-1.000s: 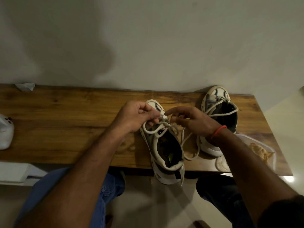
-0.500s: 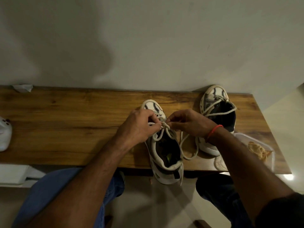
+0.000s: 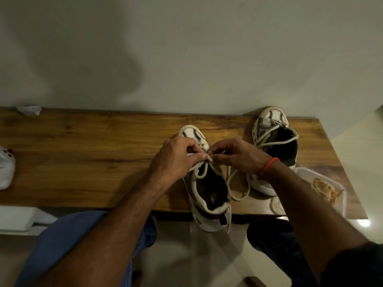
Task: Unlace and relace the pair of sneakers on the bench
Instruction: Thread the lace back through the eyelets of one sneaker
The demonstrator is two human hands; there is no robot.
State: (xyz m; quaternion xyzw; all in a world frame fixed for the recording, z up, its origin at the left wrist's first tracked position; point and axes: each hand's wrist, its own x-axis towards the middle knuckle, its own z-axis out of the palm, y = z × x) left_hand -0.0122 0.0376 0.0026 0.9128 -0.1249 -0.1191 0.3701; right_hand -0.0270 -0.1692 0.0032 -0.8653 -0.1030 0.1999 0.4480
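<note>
- Left hand (image 3: pixel 176 160) and right hand (image 3: pixel 238 156) each pinch the off-white cord lace (image 3: pixel 204 169) above the near white sneaker (image 3: pixel 209 195), whose heel overhangs the brown wooden bench (image 3: pixel 83 162).
- Second white sneaker (image 3: pixel 273 146) stands just right.
- Clear plastic tray (image 3: pixel 343 193) holds tan strands.

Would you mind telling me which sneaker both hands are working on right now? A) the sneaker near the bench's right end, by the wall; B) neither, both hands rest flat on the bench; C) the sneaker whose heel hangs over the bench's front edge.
C: the left hand and right hand both pinch the lace of the middle sneaker, whose heel overhangs the bench front edge.
</note>
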